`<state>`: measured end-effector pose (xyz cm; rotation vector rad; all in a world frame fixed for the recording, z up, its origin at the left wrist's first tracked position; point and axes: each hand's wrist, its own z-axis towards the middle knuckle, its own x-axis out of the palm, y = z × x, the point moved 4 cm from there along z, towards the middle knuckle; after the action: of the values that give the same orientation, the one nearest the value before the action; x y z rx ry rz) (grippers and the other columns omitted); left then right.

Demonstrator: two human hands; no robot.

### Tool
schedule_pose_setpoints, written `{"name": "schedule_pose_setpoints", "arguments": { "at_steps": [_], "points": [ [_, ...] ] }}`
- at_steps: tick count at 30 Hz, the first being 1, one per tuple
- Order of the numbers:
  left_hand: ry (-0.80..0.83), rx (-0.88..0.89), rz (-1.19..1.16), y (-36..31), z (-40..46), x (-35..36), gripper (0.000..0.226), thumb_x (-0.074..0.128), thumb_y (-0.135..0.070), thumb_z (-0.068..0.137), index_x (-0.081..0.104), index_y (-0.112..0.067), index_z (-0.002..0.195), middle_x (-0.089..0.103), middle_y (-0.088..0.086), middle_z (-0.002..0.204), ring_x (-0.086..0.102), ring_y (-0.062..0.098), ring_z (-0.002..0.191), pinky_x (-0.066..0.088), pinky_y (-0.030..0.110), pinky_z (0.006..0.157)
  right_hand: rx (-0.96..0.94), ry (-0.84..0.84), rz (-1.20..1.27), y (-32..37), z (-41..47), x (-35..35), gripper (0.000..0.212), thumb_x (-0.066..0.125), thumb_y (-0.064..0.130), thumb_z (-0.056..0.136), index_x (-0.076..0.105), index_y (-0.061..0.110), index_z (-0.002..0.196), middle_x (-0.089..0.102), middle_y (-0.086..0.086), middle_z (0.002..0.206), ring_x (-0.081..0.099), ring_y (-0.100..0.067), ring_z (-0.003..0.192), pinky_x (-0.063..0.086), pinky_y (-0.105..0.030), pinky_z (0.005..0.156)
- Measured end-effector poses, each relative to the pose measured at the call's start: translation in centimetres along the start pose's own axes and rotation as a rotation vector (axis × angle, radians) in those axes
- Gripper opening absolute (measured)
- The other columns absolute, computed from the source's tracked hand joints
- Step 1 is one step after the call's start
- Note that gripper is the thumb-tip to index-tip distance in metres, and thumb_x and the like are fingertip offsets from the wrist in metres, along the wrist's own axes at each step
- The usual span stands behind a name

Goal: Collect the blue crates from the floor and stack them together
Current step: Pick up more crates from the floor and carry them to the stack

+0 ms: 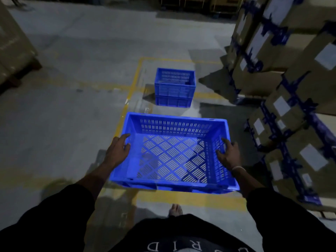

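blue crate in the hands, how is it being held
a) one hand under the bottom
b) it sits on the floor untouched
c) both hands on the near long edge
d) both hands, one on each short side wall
d: the left hand grips the left side wall of the held crate and the right hand grips the right side wall, with the crate raised above the floor.

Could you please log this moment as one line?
carry | both hands hold crate by side rims | left hand | right hand | stack ahead on floor
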<state>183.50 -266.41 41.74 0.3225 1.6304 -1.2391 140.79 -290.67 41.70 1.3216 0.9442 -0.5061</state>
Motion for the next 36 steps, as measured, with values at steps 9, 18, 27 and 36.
{"name": "schedule_pose_setpoints", "arguments": {
  "at_steps": [9,18,27,36],
  "points": [
    [-0.030,-0.016,-0.003,-1.6,19.4,2.0,0.049,0.061,-0.018,0.093,0.051,-0.023,0.140,0.050,0.006,0.096,0.061,0.030,0.091,0.047,0.037,0.083,-0.018,-0.013,-0.026,3.8,20.2,0.4,0.066,0.075,0.015,0.079,0.050,0.010,0.140,0.045,-0.027,0.118,0.060,-0.043,0.086,0.049,-0.041,0.084],
    [0.002,-0.042,-0.051,1.1,42.3,6.1,0.049,0.061,-0.018,0.092,0.051,-0.025,0.139,0.046,0.007,0.093,0.060,0.035,0.080,0.050,0.041,0.081,0.039,-0.013,-0.051,7.8,40.0,5.4,0.067,0.074,0.010,0.076,0.051,0.012,0.139,0.046,-0.025,0.112,0.058,-0.043,0.084,0.050,-0.041,0.083],
    [0.084,0.001,-0.025,1.1,60.5,7.1,0.047,0.060,-0.016,0.092,0.051,-0.023,0.138,0.047,0.008,0.092,0.058,0.033,0.077,0.048,0.040,0.082,0.126,0.021,-0.011,12.1,55.2,7.8,0.065,0.060,-0.002,0.080,0.048,0.016,0.142,0.044,-0.020,0.124,0.058,-0.036,0.097,0.048,-0.035,0.083],
    [0.145,-0.029,0.003,0.4,77.0,12.6,0.050,0.045,-0.002,0.095,0.046,-0.017,0.143,0.054,0.023,0.105,0.058,0.041,0.089,0.049,0.049,0.086,0.149,0.081,-0.027,11.5,73.7,10.7,0.066,0.055,-0.005,0.078,0.049,0.014,0.141,0.045,-0.024,0.126,0.057,-0.042,0.101,0.049,-0.041,0.088]
  ]
}}
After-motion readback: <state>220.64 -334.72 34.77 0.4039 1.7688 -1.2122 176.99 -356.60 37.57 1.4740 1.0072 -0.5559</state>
